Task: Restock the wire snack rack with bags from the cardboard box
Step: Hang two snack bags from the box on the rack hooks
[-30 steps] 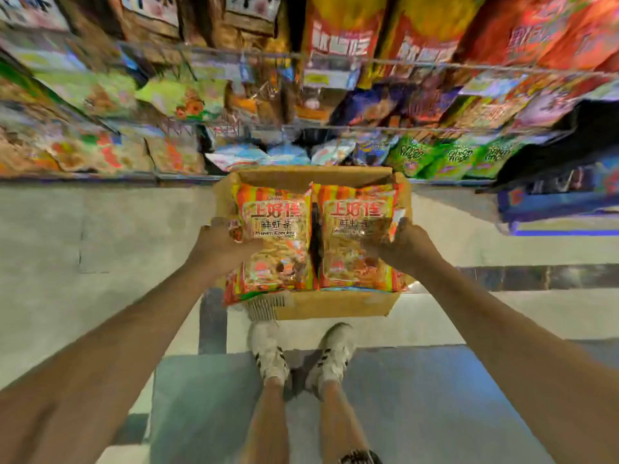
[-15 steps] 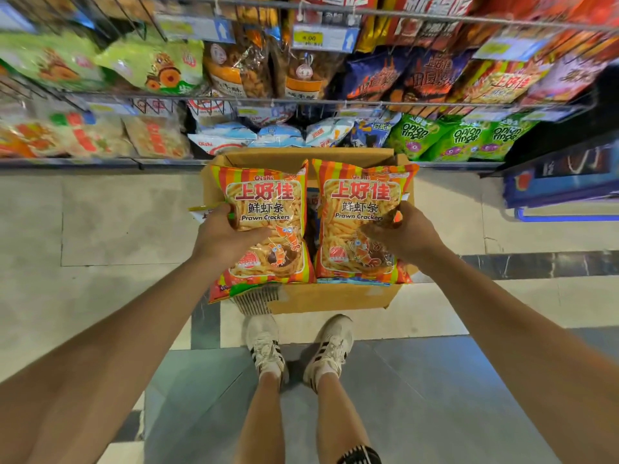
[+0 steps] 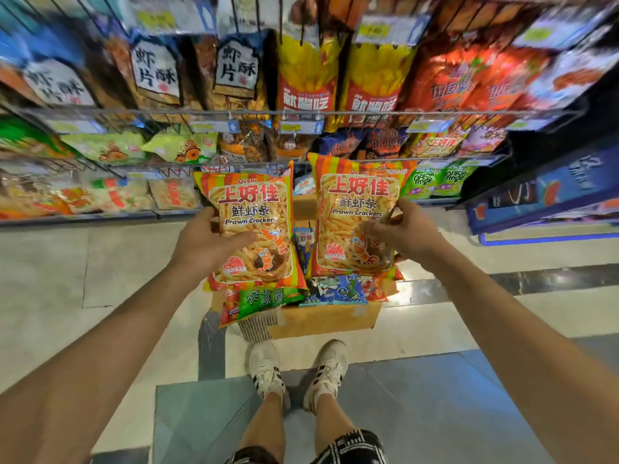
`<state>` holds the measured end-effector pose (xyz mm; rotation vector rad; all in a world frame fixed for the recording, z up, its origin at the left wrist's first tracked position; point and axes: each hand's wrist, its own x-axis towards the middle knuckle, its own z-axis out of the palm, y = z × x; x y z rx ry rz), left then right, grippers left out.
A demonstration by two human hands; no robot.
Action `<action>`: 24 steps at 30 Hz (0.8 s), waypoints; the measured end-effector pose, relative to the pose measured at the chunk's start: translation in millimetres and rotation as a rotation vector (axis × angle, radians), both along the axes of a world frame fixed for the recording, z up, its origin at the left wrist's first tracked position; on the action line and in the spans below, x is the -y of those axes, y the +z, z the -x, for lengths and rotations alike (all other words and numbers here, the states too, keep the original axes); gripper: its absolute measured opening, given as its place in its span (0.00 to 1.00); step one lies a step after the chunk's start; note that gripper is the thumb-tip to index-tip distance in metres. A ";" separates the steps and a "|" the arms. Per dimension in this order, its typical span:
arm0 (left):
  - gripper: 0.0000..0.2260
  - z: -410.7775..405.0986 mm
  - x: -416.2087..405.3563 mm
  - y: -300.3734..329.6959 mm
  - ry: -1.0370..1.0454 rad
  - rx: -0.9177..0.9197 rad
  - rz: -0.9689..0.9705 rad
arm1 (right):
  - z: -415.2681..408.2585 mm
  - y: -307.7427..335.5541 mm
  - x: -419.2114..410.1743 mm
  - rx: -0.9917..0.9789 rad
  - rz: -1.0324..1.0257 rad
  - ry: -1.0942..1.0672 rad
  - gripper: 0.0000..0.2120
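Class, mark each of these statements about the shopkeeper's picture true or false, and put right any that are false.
1. Each hand holds one Prawn Crackers bag. True: the left hand grips the left bag and the right hand grips the right bag.
2. The cardboard box sits on a rack shelf. False: it sits on the floor, just ahead of the person's shoes.
3. The box is empty. False: a green bag and other packets lie in it.
4. Green onion rings bags sit on the wire rack, right of the held bags. True.
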<state>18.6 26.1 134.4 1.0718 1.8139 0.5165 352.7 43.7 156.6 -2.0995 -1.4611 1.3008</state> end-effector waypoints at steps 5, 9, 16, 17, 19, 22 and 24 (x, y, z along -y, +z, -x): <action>0.24 -2.5 -19.5 119.5 -0.040 -0.009 -0.142 | -5.8 120.8 -3.4 -0.005 -0.178 -0.033 0.20; 0.39 -13.1 -32.6 219.3 -0.077 0.051 -0.260 | -13.4 217.5 1.0 0.024 -0.284 -0.078 0.26; 0.55 -50.9 -52.8 348.6 -0.235 0.097 -0.392 | -44.8 340.7 31.7 0.074 -0.426 -0.205 0.25; 0.57 -57.8 -56.6 360.5 -0.241 0.101 -0.409 | -51.0 351.6 35.8 0.073 -0.450 -0.227 0.25; 0.54 -73.9 -57.8 383.8 -0.273 0.086 -0.429 | -64.7 368.3 42.9 0.055 -0.487 -0.266 0.28; 0.46 -105.9 -63.3 403.0 -0.340 0.106 -0.461 | -89.7 382.9 50.6 0.054 -0.518 -0.308 0.32; 0.47 -127.8 -67.4 412.7 -0.360 0.120 -0.457 | -108.1 392.0 53.3 0.082 -0.528 -0.317 0.30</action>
